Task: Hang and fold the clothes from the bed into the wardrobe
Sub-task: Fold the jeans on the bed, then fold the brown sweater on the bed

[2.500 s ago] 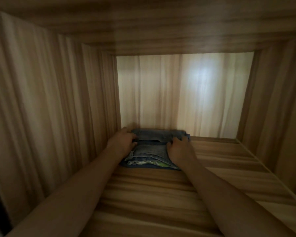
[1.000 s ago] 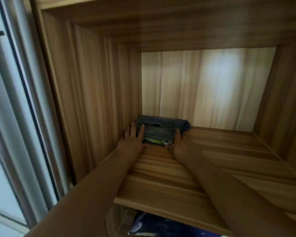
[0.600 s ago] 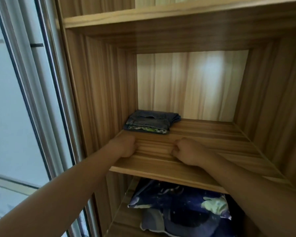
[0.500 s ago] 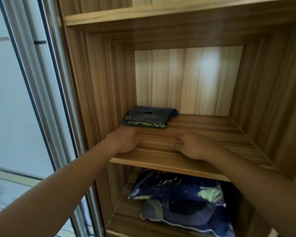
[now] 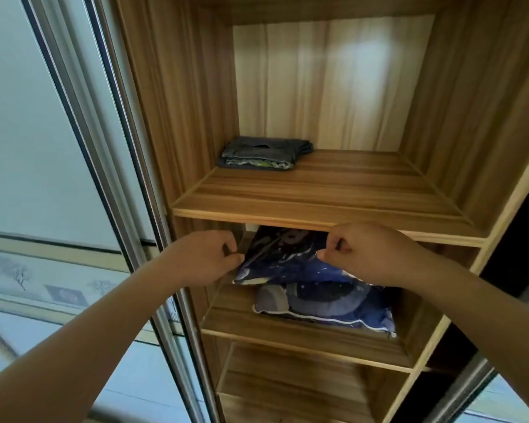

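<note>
Now the left hand (image 5: 208, 259) and right hand (image 5: 365, 251) hover curled, seemingly empty, just below the shelf (image 5: 348, 187); folded jeans (image 5: 263, 152) sit above them, tucked in the far corner, likely leaving room.

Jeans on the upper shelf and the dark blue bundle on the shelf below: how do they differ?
The jeans are a small, flat, neatly folded grey-blue stack; the bundle is bulkier, dark blue with a print, and lies loosely. The jeans sit in the back left corner of their shelf; the bundle spreads across most of its own. Both lie on shelves, not hung.
</note>
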